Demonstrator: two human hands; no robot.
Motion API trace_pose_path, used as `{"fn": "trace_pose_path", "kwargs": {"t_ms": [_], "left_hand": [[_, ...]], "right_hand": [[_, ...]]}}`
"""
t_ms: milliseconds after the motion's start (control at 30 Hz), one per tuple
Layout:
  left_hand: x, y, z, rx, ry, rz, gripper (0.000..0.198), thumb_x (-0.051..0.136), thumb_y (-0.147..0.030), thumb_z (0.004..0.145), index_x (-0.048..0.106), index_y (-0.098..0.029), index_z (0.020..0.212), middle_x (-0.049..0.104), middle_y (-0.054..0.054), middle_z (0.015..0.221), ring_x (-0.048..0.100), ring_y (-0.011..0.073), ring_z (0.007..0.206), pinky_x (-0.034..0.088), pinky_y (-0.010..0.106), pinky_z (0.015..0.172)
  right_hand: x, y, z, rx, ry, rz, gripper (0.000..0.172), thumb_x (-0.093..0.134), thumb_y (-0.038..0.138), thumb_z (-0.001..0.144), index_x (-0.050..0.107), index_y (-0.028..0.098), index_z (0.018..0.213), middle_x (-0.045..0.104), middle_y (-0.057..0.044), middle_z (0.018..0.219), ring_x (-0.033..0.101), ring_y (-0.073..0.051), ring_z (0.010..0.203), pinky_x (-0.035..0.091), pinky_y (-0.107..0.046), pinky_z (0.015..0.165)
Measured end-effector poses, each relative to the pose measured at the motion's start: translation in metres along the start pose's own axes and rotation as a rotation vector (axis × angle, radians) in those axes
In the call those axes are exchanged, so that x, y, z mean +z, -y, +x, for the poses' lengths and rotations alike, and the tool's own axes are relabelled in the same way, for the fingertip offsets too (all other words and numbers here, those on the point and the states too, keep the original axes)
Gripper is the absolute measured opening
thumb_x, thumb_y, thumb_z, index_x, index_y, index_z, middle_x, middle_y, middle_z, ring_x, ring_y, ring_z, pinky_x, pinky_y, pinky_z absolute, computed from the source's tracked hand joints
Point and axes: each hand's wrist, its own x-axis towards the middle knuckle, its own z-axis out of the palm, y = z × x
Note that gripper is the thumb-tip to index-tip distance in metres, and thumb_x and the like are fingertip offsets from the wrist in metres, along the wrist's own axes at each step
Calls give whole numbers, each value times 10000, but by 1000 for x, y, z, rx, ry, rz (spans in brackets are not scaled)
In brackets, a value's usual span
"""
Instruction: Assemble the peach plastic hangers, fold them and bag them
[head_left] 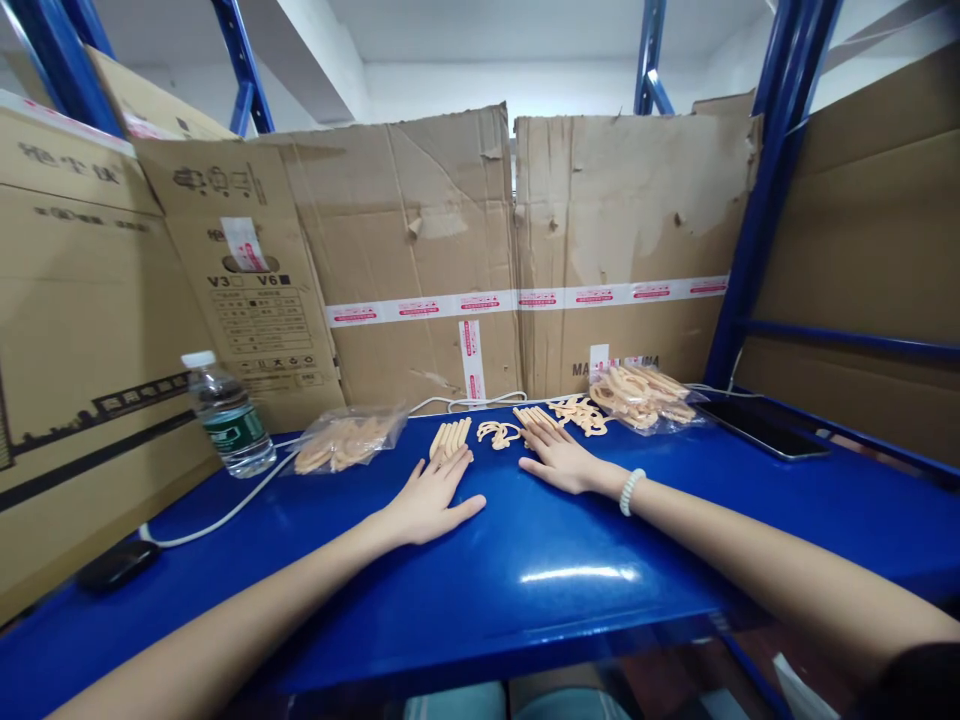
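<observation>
My left hand (435,495) lies flat and open on the blue shelf (525,580), fingertips just short of a row of straight beige pieces (450,437). My right hand (559,458), with a white bead bracelet on the wrist, also rests flat and open; its fingertips touch another row of straight beige pieces (534,415). Between the two rows sit a few curled beige pieces (499,433). A loose heap of curled pieces (579,413) lies just beyond the right hand. Neither hand holds anything.
A clear bag of beige pieces (345,440) lies at left, another bag (641,395) at right. A water bottle (227,415), a white cable (225,515), a black device (116,565) and a dark tablet (765,428) lie around. Cardboard sheets (420,250) wall the shelf; blue rack posts (757,200) stand at right.
</observation>
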Motion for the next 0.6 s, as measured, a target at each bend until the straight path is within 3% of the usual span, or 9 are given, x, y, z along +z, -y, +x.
{"fn": "trace_pose_path", "kwargs": {"t_ms": [367, 500, 600], "left_hand": [[-5, 1, 2, -7, 24, -28, 753, 330, -643, 912, 245, -195, 1511, 165, 106, 1589, 103, 343, 1464, 124, 591, 1145], [-4, 0, 1, -3, 11, -25, 723, 332, -624, 919, 270, -198, 1500, 191, 109, 1583, 125, 343, 1462, 150, 605, 1133], [-2, 2, 2, 5, -12, -35, 732, 332, -633, 916, 276, -191, 1497, 198, 118, 1580, 138, 338, 1460, 149, 600, 1136]], "right_hand": [[4, -1, 0, 29, -11, 12, 783, 251, 659, 940, 317, 104, 1488, 248, -162, 1562, 120, -315, 1458, 97, -501, 1177], [2, 1, 1, 12, -115, 40, 737, 266, 611, 955, 263, 123, 1507, 315, -154, 1540, 183, -305, 1448, 170, -507, 1160], [-4, 2, 3, 6, -244, 64, 642, 244, 547, 979, 391, 127, 1442, 435, -161, 1467, 292, -308, 1406, 221, -512, 1138]]}}
